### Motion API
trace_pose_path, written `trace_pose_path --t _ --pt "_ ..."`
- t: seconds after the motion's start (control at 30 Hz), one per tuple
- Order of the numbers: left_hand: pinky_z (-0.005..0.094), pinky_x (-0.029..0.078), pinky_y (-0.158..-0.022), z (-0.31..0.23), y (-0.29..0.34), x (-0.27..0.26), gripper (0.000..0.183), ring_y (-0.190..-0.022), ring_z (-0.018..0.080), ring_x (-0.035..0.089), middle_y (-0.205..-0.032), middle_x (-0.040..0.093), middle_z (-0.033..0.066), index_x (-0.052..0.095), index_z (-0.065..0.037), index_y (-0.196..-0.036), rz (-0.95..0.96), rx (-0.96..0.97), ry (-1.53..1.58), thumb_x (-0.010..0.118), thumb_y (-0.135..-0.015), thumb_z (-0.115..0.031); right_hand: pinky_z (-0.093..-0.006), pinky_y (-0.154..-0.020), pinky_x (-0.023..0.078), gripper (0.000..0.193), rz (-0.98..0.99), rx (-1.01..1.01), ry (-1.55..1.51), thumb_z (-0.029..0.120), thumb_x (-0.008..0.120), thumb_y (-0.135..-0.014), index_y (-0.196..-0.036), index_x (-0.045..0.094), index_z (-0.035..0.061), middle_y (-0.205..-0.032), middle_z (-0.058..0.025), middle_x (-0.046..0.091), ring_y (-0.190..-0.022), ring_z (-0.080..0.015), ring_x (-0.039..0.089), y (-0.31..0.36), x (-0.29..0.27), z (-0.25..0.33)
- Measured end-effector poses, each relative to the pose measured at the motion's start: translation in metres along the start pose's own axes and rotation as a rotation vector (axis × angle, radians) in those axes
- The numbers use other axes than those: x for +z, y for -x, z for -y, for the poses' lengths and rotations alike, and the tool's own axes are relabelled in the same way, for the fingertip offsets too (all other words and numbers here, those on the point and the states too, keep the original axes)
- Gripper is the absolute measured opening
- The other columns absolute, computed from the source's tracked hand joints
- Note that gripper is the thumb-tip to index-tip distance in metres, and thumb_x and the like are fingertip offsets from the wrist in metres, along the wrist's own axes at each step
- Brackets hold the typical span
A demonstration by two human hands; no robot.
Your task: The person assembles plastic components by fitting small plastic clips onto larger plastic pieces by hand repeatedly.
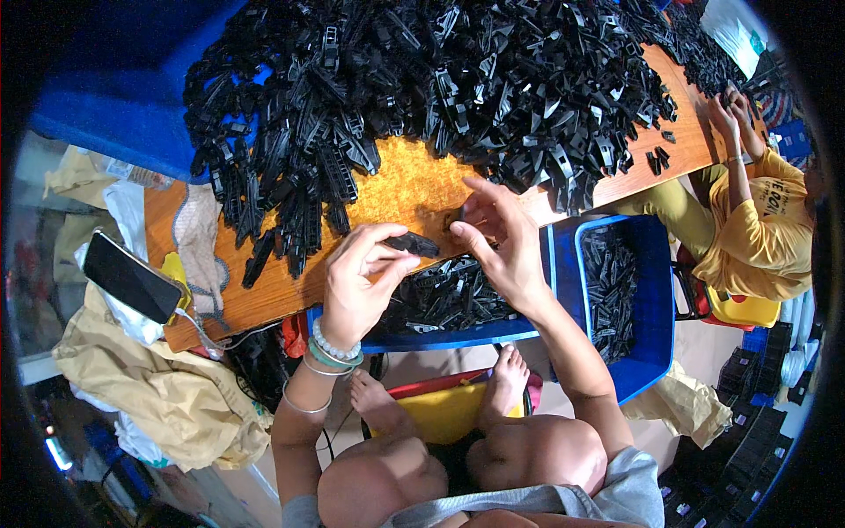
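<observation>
1. The left hand (356,286) rose from the lower edge, wrist bent back, with bracelets (330,352) on the forearm; its thumb and fingers were closed on 1 end of a small black plastic part (414,244).
2. The right hand (497,246) stood just beside it, palm turned left, fingers loosely curled; its thumb tip met the part's other end. Whether it truly pinched the part, I cannot tell.
3. The part lay level between the 2 hands, above the near edge of the wooden tabletop (405,180) and over a blue bin (458,336) holding like pieces.
4. A big heap of black plastic parts (422,79) covered the far half of the tabletop, leaving a bare patch near the hands.
5. A second blue bin (647,290) sat to the right of the first one.
6. A phone (132,277) lay at the tabletop's left corner.
7. Another person in yellow (761,220) worked at the right end.
</observation>
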State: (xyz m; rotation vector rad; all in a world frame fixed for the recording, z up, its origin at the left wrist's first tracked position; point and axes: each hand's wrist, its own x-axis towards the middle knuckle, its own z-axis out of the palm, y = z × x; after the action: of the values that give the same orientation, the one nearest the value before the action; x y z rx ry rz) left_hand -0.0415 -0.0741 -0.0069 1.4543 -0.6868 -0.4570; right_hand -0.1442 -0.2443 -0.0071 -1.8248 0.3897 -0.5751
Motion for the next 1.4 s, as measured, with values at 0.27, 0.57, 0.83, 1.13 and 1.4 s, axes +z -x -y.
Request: trace_pose_path --t 0.27,0.57,0.83,1.13,1.4 --pt "0.0286 0.050 -0.068 -0.005 -0.007 -0.003 0.024 -0.080 0.0179 0.061 -0.090 0.062 0.0091 0.068 -0.002 -0.096 -0.012 0.193 -0.604 0.074 -0.073 0.006 -0.0286 -0.074 0.051 0.026 0.136 0.016 -0.041 0.004 0.074 -0.080 -0.105 0.068 0.0002 -0.095 -0.0067 0.062 -0.082 -0.0161 0.062 0.006 -0.004 0.007" --pt "0.0338 0.046 -0.074 0.000 -0.009 -0.010 0.023 -0.083 0.0227 0.054 -0.087 0.060 0.0076 0.071 -0.001 -0.085 0.005 0.239 -0.708 0.081 -0.065 -0.003 -0.0304 -0.076 0.051 0.026 0.176 -0.126 0.227 0.001 0.078 -0.073 -0.098 0.071 -0.0002 -0.090 -0.0104 0.068 -0.082 -0.0207 0.064 0.010 -0.016 -0.001" --pt "0.0332 0.046 -0.072 -0.002 -0.012 -0.012 0.020 -0.081 0.0225 0.053 -0.084 0.060 0.0068 0.071 0.000 -0.085 0.071 0.205 -0.695 0.080 -0.067 -0.005 -0.0312 -0.078 0.050 0.028 0.198 -0.077 0.137 0.001 0.078 -0.072 -0.100 0.072 -0.0007 -0.092 -0.0111 0.069 -0.085 -0.0218 0.064 0.004 -0.017 -0.007" --pt "0.0344 0.047 -0.072 0.001 -0.014 -0.006 0.021 -0.081 0.0244 0.054 -0.082 0.060 0.0075 0.070 0.001 -0.084 0.107 0.290 -0.679 0.079 -0.065 -0.003 -0.0369 -0.083 0.041 0.026 0.249 -0.259 0.254 0.010 0.079 -0.070 -0.095 0.074 0.0052 -0.093 -0.0037 0.064 -0.091 -0.0245 0.054 -0.004 -0.003 -0.009" --pt "0.0359 0.047 -0.079 -0.019 -0.014 -0.033 0.039 -0.088 0.0266 0.056 -0.095 0.058 0.0127 0.067 0.003 -0.109 -0.002 0.329 -0.724 0.079 -0.074 -0.008 -0.0393 -0.082 0.044 0.021 -0.080 -0.265 0.540 0.017 0.079 -0.072 -0.088 0.071 0.0054 -0.093 -0.0087 0.063 -0.092 -0.0277 0.057 -0.016 -0.046 -0.010"
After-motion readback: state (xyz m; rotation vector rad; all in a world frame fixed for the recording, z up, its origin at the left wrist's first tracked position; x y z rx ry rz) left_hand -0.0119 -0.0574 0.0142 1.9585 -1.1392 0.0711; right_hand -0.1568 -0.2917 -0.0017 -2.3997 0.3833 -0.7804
